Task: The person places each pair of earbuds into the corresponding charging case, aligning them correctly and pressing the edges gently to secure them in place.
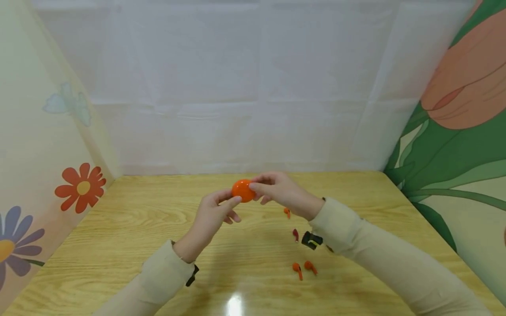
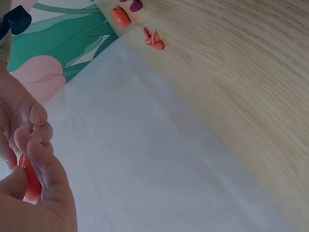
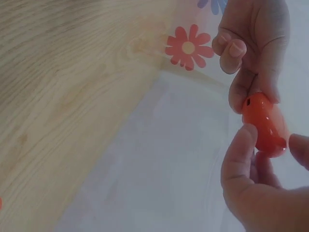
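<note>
A glossy orange rounded case (image 1: 242, 190), of the kind that holds earbuds, is up off the table between both hands. My left hand (image 1: 213, 213) pinches its left side between thumb and fingers. On the other side my right hand (image 1: 278, 191) grips it with thumb and fingertips. The right wrist view shows the case (image 3: 264, 124) with a small dark slot near the left hand's end. Much of the case (image 2: 32, 181) is hidden by fingers in the left wrist view. I cannot tell if its lid is ajar.
Orange earbuds (image 1: 297, 270) and a dark red earbud (image 1: 295, 235) lie on the wooden table (image 1: 158, 219), below the right forearm. Another orange rounded piece (image 2: 120, 17) shows in the left wrist view. A white sheet (image 1: 253, 87) hangs behind; floral panels flank the table.
</note>
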Demonstrator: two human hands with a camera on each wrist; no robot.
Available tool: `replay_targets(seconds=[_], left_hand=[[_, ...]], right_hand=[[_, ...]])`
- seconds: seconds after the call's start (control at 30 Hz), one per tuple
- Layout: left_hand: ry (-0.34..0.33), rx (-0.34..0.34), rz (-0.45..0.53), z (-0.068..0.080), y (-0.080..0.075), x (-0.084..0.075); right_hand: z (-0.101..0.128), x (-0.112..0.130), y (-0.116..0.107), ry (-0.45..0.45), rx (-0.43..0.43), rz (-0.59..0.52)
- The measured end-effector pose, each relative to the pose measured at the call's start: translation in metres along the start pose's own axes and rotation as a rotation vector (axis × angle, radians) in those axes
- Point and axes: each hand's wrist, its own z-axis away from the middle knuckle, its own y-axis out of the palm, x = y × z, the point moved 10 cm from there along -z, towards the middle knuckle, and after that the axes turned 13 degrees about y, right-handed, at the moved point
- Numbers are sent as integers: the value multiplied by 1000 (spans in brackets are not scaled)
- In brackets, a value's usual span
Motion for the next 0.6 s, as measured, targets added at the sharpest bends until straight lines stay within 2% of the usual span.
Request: replay_targets(seconds=[0.3,0.6], left_hand=[[6,-18,-13,2,-5,1],[24,-28,-31,5,-7,2]], right_hand=[[-11,2,7,-37,-94,97],[-9,8,15,-88,-89,116]])
